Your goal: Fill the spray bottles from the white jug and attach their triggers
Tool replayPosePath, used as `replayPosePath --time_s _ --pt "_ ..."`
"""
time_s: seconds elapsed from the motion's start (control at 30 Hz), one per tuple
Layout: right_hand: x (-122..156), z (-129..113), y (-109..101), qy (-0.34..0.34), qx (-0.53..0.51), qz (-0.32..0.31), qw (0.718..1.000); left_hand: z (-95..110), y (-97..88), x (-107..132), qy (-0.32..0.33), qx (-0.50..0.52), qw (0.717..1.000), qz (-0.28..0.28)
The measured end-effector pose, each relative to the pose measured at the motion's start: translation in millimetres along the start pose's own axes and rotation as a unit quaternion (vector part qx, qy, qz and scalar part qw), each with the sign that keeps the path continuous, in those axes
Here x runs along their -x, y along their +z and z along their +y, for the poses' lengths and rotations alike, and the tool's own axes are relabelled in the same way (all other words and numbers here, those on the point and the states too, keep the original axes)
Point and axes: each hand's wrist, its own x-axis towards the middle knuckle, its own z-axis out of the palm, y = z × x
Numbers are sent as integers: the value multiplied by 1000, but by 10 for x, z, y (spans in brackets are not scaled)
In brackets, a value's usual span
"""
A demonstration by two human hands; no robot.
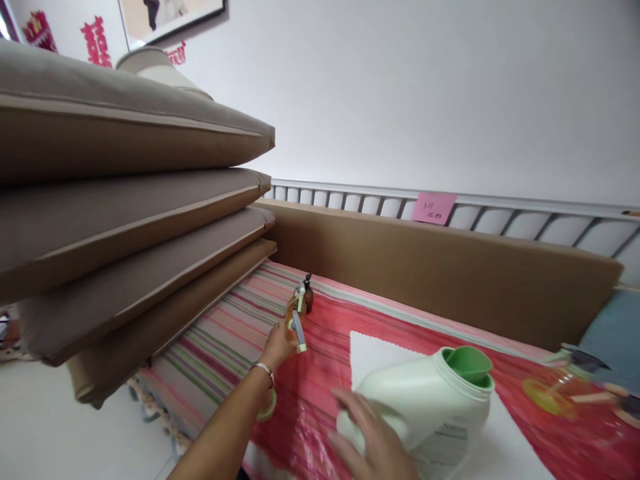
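My left hand (279,345) reaches across the cloth with its fingers closed round the near amber trigger spray bottle (296,328). Just behind stand another spray bottle (299,300) and a small dark brown bottle (309,297). My right hand (373,433), smeared by motion, has its fingers apart beside a large pale green jug (415,393); whether they touch it I cannot tell. A green inner cup or spout (467,365) shows in the jug's mouth. Under my left forearm, a pale round object (267,405) is partly hidden.
A white sheet (370,353) lies beneath the jug on red plastic film (330,333) over a striped cloth (220,320). More bottles (555,393) stand at the right. Stacked cushions (150,193) rise at the left. A brown backrest (425,267) with a pink note (434,207) above it borders the back.
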Motion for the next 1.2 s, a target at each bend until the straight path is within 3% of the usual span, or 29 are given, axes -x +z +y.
replayPosePath --time_s 0.07,0.17,0.33,0.5,0.73,0.97,1.2 --pt "-494 -268 -49 -32 76 14 996 8 23 17 1 -15 1000 -8" --pt "-1156 -493 30 27 152 27 988 15 57 29 -4 -46 999 -23" --pt "-1798 -322 352 121 236 -40 963 28 91 34 -29 -97 994 -39" --pt "-2056 -163 433 124 317 -109 934 57 69 55 -41 -116 991 -49" --pt "-2356 -251 389 51 434 -181 881 53 58 63 -56 -127 989 -60" --pt "-2375 -311 454 -10 484 -235 843 71 60 71 -50 -132 988 -65" --pt "-2388 -242 506 -16 506 -250 825 104 43 83 -56 -134 987 -62"
